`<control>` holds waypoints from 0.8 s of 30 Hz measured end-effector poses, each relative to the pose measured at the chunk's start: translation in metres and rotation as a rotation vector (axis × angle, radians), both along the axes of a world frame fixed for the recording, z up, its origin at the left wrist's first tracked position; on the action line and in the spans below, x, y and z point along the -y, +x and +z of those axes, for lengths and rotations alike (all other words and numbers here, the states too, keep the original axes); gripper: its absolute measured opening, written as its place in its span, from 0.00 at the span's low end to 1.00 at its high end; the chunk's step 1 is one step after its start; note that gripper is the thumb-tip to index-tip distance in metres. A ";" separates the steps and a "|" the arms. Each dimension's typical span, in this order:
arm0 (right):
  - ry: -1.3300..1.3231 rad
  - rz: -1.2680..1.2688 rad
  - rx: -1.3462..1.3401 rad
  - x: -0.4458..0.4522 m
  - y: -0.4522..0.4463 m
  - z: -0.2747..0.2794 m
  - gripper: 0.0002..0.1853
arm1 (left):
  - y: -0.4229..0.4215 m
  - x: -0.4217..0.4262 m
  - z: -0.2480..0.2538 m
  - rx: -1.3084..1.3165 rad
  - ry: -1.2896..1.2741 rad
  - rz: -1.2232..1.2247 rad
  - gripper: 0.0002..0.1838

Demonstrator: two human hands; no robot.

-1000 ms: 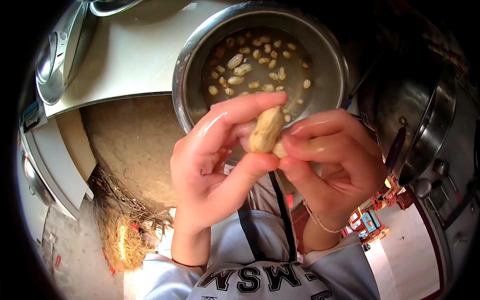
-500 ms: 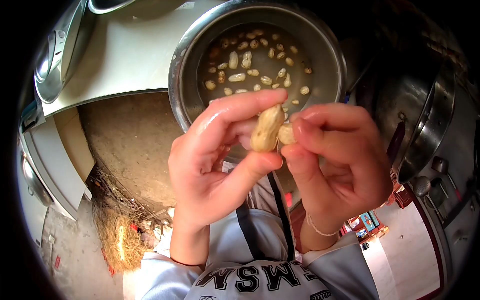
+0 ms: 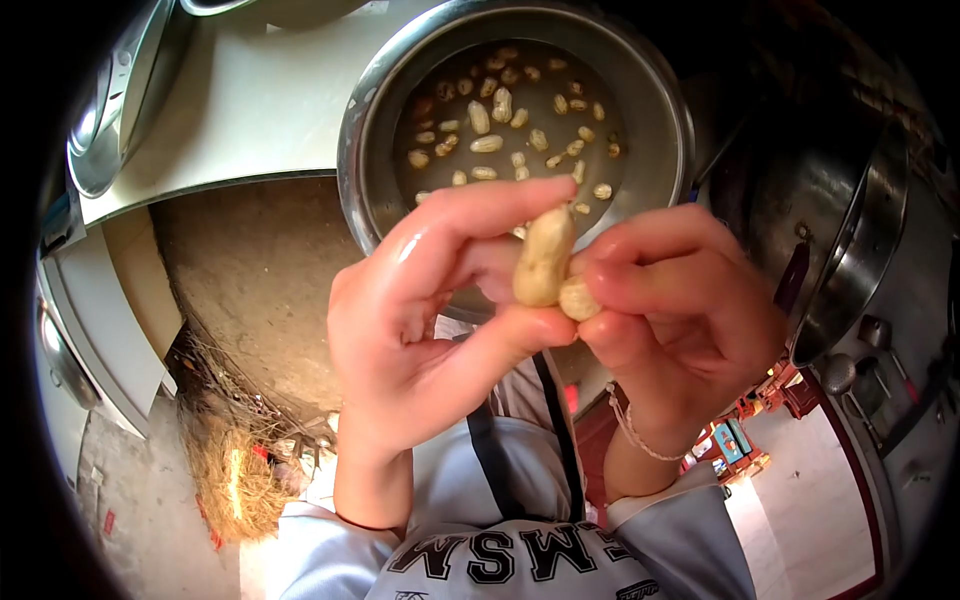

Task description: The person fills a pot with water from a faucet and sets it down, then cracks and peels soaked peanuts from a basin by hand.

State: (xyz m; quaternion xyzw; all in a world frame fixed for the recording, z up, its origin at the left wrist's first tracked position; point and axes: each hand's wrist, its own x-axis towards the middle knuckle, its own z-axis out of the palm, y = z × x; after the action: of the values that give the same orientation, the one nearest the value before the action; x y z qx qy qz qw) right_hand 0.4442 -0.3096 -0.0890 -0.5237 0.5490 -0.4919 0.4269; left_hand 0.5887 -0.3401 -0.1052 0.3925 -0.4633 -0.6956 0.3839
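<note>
A pale, unshelled peanut (image 3: 545, 256) stands nearly upright between the forefinger and thumb of my left hand (image 3: 425, 320). My right hand (image 3: 680, 305) pinches a smaller, rounder peanut (image 3: 577, 299) between thumb and fingertips, right beside the lower end of the larger one. Both hands look wet. Beyond them a wide metal basin (image 3: 362, 150) holds murky water with several peanuts floating in it. The hands cover the basin's near edge.
A pale countertop (image 3: 265, 100) lies at the left, with metal pans at its far left. Dark woks (image 3: 850, 240) and ladles (image 3: 840, 375) are at the right. Straw (image 3: 240, 490) and twigs lie on the floor at the lower left.
The small peanut in my right hand was partly hidden, then moved slightly away from the larger one and now sits lower against it. The floating peanuts have drifted.
</note>
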 end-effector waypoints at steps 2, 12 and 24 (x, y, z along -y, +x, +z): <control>-0.033 -0.083 0.013 -0.001 0.006 -0.001 0.07 | 0.001 0.003 0.004 0.063 -0.004 -0.062 0.26; -0.130 0.089 -0.057 0.003 -0.005 0.000 0.08 | 0.002 0.003 0.015 0.157 0.033 -0.052 0.24; -0.075 -0.024 0.087 -0.007 0.002 -0.011 0.12 | 0.004 -0.003 0.009 0.244 -0.241 -0.072 0.34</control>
State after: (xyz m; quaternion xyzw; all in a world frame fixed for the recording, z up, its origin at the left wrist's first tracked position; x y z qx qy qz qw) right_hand 0.4458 -0.3023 -0.0999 -0.5109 0.5175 -0.5394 0.4246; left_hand 0.5924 -0.3368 -0.0962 0.4083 -0.6001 -0.5955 0.3442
